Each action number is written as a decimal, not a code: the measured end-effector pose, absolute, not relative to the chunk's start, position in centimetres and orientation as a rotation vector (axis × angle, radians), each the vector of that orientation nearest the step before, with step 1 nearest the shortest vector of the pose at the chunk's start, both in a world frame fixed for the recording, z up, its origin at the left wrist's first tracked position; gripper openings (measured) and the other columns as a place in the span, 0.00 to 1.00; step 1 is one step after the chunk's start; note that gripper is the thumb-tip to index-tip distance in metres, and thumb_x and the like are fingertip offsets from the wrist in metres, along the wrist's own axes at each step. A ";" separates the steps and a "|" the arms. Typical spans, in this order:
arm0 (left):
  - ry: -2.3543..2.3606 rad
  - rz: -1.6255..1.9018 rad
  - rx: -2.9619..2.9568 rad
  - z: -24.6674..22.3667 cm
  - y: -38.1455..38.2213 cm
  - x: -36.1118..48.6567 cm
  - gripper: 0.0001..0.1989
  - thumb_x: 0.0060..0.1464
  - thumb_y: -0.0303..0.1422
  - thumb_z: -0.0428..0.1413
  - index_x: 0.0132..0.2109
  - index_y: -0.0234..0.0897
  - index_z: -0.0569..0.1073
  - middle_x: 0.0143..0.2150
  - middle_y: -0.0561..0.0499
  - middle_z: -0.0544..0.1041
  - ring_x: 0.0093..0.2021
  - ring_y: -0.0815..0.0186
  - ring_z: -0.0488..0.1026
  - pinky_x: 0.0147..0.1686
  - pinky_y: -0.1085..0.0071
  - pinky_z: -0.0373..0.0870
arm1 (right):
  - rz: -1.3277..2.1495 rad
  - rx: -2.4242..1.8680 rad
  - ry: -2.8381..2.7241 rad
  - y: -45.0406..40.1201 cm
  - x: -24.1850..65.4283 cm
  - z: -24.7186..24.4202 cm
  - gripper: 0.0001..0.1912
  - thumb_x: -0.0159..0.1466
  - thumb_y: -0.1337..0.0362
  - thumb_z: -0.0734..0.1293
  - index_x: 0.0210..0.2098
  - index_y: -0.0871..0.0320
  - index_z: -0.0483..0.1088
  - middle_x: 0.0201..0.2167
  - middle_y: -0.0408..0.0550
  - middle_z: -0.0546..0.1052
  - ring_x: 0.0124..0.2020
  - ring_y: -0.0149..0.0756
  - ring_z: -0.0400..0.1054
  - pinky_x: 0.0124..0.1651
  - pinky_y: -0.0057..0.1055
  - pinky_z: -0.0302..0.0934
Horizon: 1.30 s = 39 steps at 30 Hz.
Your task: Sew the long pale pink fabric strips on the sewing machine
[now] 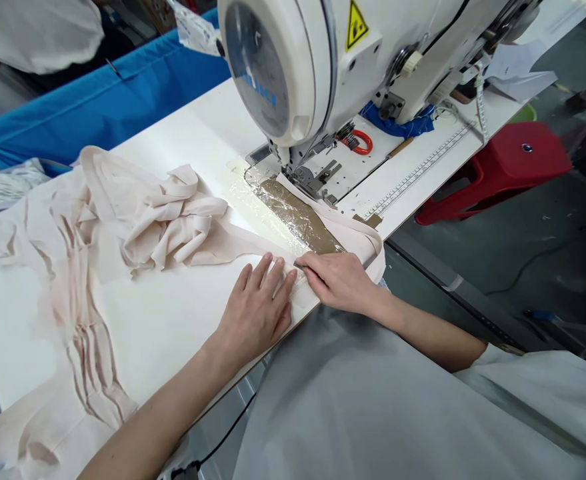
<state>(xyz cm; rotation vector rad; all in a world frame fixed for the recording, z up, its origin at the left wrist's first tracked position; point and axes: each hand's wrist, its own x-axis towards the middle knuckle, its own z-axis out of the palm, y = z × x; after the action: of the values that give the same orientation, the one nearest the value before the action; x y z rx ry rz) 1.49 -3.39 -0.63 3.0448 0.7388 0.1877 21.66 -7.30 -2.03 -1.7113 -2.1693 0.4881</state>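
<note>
Pale pink fabric [173,220] lies bunched on the white table, and a narrow part of it runs to the front edge. My left hand [260,303] rests on that narrow part, palm down with its fingers apart. Close to its right, my right hand [340,280] is closed round a small dark metal tool [299,265], whose tip points left at the fabric. A folded pink strip [353,230] curves from under the presser foot [309,180] of the sewing machine [277,67] down behind my right hand.
Brown tape [297,213] covers the table before the machine. Orange-handled scissors [360,141] and a ruler strip [417,170] lie to the right. A red stool [517,167] stands beyond the table edge. Behind the table hangs a blue cloth bin [107,100], with a person at the upper left.
</note>
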 end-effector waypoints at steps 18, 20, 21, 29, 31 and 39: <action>0.738 0.253 3.064 -0.5 -2.1 1.6 0.20 0.62 0.30 0.46 0.58 0.30 0.69 0.59 0.38 0.72 0.61 0.52 0.67 0.59 0.51 0.63 | 0.482 -1.798 -2.402 -6.8 22.4 -0.4 0.12 0.67 0.69 0.55 0.41 0.59 0.69 0.30 0.47 0.77 0.30 0.35 0.69 0.28 0.30 0.43; 0.706 0.242 3.067 -0.6 -2.1 1.7 0.20 0.62 0.30 0.46 0.58 0.30 0.69 0.59 0.39 0.72 0.60 0.54 0.68 0.60 0.53 0.62 | 0.484 -1.784 -2.380 -6.4 22.3 -0.5 0.11 0.67 0.69 0.55 0.41 0.59 0.69 0.30 0.47 0.78 0.31 0.35 0.70 0.28 0.30 0.44; 0.701 0.242 3.072 -0.7 -2.2 1.7 0.19 0.62 0.29 0.46 0.58 0.30 0.69 0.59 0.39 0.72 0.60 0.54 0.68 0.60 0.53 0.62 | 0.491 -1.773 -2.345 -6.4 22.3 -0.5 0.12 0.68 0.68 0.55 0.41 0.59 0.69 0.30 0.47 0.78 0.31 0.34 0.70 0.28 0.30 0.44; 0.717 0.237 3.068 -1.4 -2.5 1.4 0.21 0.60 0.28 0.49 0.60 0.28 0.67 0.60 0.35 0.70 0.62 0.50 0.66 0.60 0.51 0.62 | 0.516 -1.799 -2.051 -5.5 21.2 -1.1 0.15 0.69 0.65 0.51 0.45 0.60 0.67 0.29 0.46 0.78 0.28 0.34 0.70 0.28 0.29 0.47; 0.724 0.244 3.078 -1.6 -2.5 1.4 0.21 0.61 0.29 0.49 0.60 0.29 0.67 0.60 0.35 0.71 0.62 0.50 0.66 0.60 0.51 0.62 | 0.543 -1.815 -2.075 -5.0 20.7 -1.1 0.15 0.69 0.65 0.51 0.46 0.60 0.67 0.31 0.47 0.79 0.29 0.34 0.70 0.28 0.29 0.47; 0.749 0.263 3.057 -1.9 -2.7 1.5 0.21 0.61 0.29 0.49 0.60 0.29 0.68 0.59 0.35 0.71 0.62 0.50 0.66 0.60 0.51 0.62 | 0.559 -1.836 -2.155 -4.4 20.3 -1.5 0.14 0.68 0.66 0.52 0.46 0.59 0.67 0.33 0.47 0.80 0.31 0.35 0.72 0.29 0.29 0.48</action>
<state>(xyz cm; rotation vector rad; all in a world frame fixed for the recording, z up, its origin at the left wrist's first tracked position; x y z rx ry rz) 1.54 -2.68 -1.86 3.0569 0.7487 0.2632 20.31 -4.40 -1.51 -1.8362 -2.1550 0.5588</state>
